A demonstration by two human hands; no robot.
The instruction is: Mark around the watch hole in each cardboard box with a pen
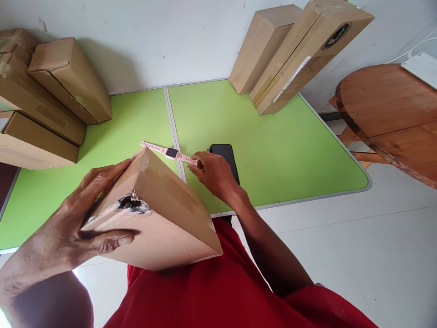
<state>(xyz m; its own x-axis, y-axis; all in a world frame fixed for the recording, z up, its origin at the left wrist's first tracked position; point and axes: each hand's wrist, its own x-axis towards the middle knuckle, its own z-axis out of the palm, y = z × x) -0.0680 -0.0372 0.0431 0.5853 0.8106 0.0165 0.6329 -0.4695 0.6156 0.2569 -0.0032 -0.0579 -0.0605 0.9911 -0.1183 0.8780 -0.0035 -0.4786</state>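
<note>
A cardboard box [177,191], tilted and with a torn, blackened corner, rests against the red clothing in front of me. My left hand [85,223] grips its end, thumb on one face and fingers across another. Beyond the box, a smartwatch [171,153] with a pink strap lies stretched out over the seam of the green table. My right hand [215,173] has its fingers closed on the right end of that strap. Partly behind this hand lies a black smartphone [225,155], face up.
Several cardboard boxes [78,82] stand at the left of the green table [273,159]. Two tall boxes [290,59] lean near the wall at the back right. A round wooden stool [385,105], with a white object [421,68] on it, stands off the table's right end.
</note>
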